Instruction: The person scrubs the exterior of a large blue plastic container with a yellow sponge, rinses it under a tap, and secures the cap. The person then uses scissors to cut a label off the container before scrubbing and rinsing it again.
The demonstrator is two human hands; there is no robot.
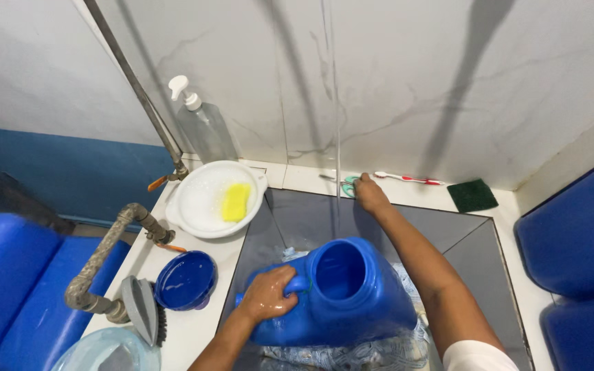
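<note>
A big blue plastic jug (352,295) with a wide open mouth stands in the grey sink (290,220), on top of wet cloth (372,354). My left hand (268,294) grips the jug's handle at its left side. My right hand (371,197) reaches to the back ledge and rests on a small green-handled thing (349,185) that looks like scissors. A thin stream of water (337,137) falls from above toward the jug's mouth.
A white bowl (201,203) with a yellow sponge (235,202) sits on the left counter, with a blue lid (185,279), a scrub brush (144,309) and a clear pump bottle (204,127). A toothbrush (407,179) and a green scouring pad (472,195) lie on the back ledge. Grey pipes (101,257) run at left.
</note>
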